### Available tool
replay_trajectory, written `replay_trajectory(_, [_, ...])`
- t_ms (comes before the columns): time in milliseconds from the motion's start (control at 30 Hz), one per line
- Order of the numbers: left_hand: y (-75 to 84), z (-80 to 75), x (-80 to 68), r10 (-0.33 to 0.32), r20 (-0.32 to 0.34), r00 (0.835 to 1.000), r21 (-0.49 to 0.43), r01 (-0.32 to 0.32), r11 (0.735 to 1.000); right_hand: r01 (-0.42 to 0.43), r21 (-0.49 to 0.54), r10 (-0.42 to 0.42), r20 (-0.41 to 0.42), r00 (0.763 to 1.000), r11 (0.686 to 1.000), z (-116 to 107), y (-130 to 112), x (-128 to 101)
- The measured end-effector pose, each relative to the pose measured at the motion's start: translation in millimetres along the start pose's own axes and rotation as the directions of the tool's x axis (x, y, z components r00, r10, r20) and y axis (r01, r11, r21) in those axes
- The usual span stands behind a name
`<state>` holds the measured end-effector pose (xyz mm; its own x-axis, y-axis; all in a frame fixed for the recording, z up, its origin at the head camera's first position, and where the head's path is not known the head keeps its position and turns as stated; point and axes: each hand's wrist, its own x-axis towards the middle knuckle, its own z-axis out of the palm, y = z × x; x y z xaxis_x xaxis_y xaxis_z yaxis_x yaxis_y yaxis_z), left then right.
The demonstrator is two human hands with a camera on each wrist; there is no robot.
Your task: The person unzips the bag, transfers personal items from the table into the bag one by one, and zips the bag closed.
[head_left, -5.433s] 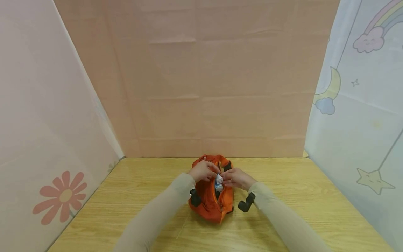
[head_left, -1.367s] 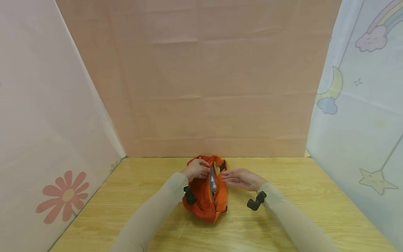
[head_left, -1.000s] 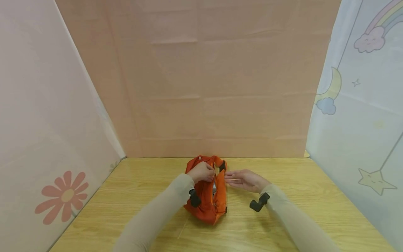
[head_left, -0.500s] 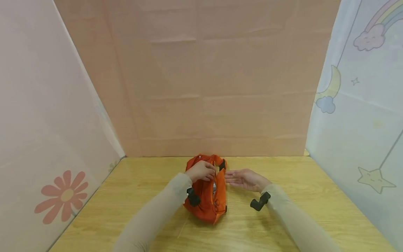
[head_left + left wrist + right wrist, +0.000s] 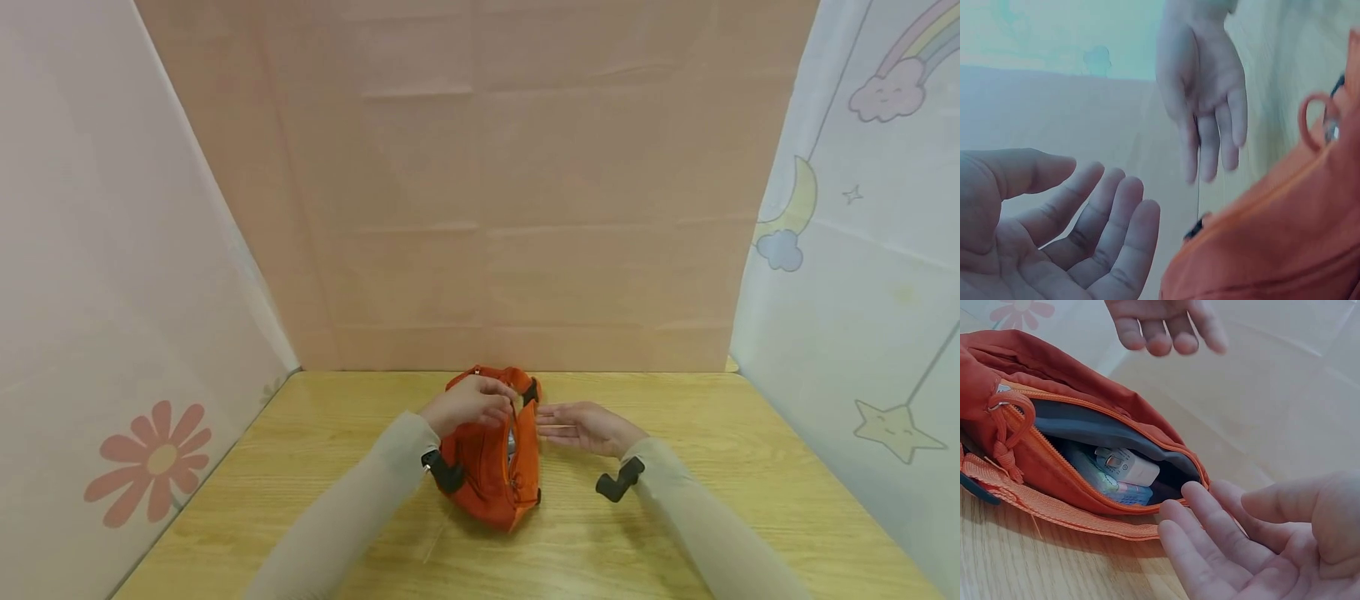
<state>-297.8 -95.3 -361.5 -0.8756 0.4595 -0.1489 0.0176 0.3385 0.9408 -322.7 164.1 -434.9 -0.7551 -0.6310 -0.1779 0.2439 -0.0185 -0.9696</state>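
An orange-red waist bag (image 5: 480, 483) lies on the table with its zipped pocket gaping. Inside, in the right wrist view, a white charger plug (image 5: 1135, 470) rests on a blue-green plastic packet (image 5: 1124, 492) against the grey lining. My left hand (image 5: 468, 406) hovers above the bag's far part, fingers loosely bent and holding nothing; the left wrist view shows its palm and spread fingers apart from the fabric. To the right of the bag is my right hand (image 5: 588, 427), palm turned up, fingers nearly straight, fingertips right at the pocket's edge. A corded zip pull (image 5: 1013, 425) hangs at one end of the opening.
The bag's strap with a black buckle (image 5: 532, 392) curls at its far right. The wooden table (image 5: 675, 492) ends at a peach back sheet (image 5: 480, 250), with patterned sheets on both sides. Black wrist cameras (image 5: 621, 481) stick out from the sleeves.
The white charger plug, earlier at the pocket's mouth between both hands, now lies inside the bag. My left hand has lifted back from the opening; my right hand has drawn to the right.
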Motion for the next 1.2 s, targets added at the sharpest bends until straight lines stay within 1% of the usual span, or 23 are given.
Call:
replay_trajectory(67, [1.5, 2.7, -5.1, 0.01, 0.04, 0.999, -0.027, -0.009, 1.0, -0.004, -0.003, 0.004, 0.003, 1.0, 1.0, -0.2, -0.1, 0.5])
replay_trajectory(167, [1.6, 8.3, -11.7, 0.027, 0.107, 0.994, -0.092, -0.017, 0.996, -0.003, -0.011, 0.003, 0.018, 1.0, 1.0, -0.3, -0.9, 0.6])
replay_trajectory(267, [-1.5, 15.3, -17.8, 0.035, 0.156, 0.987, -0.118, -0.017, 0.993, 0.002, -0.014, -0.002, 0.039, 0.999, 1.0, -0.5, -1.9, 0.3])
replay_trajectory(400, [-9.1, 25.4, -26.9, 0.035, 0.201, 0.979, -0.107, -0.013, 0.994, 0.006, -0.022, -0.005, 0.045, 0.999, 1.0, -0.6, -2.9, -0.2])
replay_trajectory(533, [-18.6, 34.6, -36.5, 0.002, 0.237, 0.972, -0.101, 0.022, 0.995, 0.008, -0.026, -0.007, 0.027, 1.0, 1.0, 0.1, -2.1, -0.3])
replay_trajectory(633, [-26.6, 40.2, -42.6, -0.026, 0.242, 0.97, -0.057, 0.041, 0.998, 0.005, -0.018, -0.004, 0.008, 1.0, 1.0, 0.3, -0.4, -0.5])
replay_trajectory(700, [-32.1, 43.3, -46.0, -0.033, 0.237, 0.971, -0.001, 0.034, 0.999, 0.003, -0.014, -0.003, -0.001, 1.0, 1.0, -0.2, 0.9, -1.0])
replay_trajectory(767, [-36.3, 45.7, -50.1, -0.024, 0.227, 0.974, 0.071, 0.008, 0.997, 0.001, -0.006, -0.001, -0.004, 1.0, 1.0, -0.6, 1.8, -0.8])
replay_trajectory(833, [-38.6, 48.3, -53.9, -0.003, 0.216, 0.976, 0.153, -0.031, 0.988, -0.001, -0.003, 0.001, -0.008, 1.0, 1.0, -1.2, 2.7, -0.6])
replay_trajectory(900, [-40.6, 51.2, -56.6, 0.016, 0.204, 0.979, 0.24, -0.065, 0.969, -0.002, -0.003, 0.002, -0.007, 1.0, 1.0, -1.6, 3.1, -0.3])
replay_trajectory(1000, [-42.3, 55.8, -58.3, 0.053, 0.195, 0.979, 0.368, -0.123, 0.922, -0.007, -0.006, 0.007, -0.011, 1.0, 1.0, -1.5, 3.2, -0.1])
replay_trajectory(1067, [-43.5, 58.4, -57.9, 0.08, 0.199, 0.977, 0.446, -0.163, 0.88, -0.007, -0.009, 0.007, -0.013, 1.0, 1.0, -1.7, 2.8, -0.4])
replay_trajectory(1133, [-43.1, 60.2, -58.0, 0.109, 0.201, 0.974, 0.518, -0.2, 0.832, -0.008, -0.008, 0.008, -0.015, 1.0, 1.0, -1.4, 2.3, -0.7])
replay_trajectory(1200, [-41.8, 61.5, -58.7, 0.124, 0.191, 0.974, 0.571, -0.213, 0.793, -0.009, -0.004, 0.009, -0.014, 1.0, 1.0, -1.0, 2.0, -0.8])
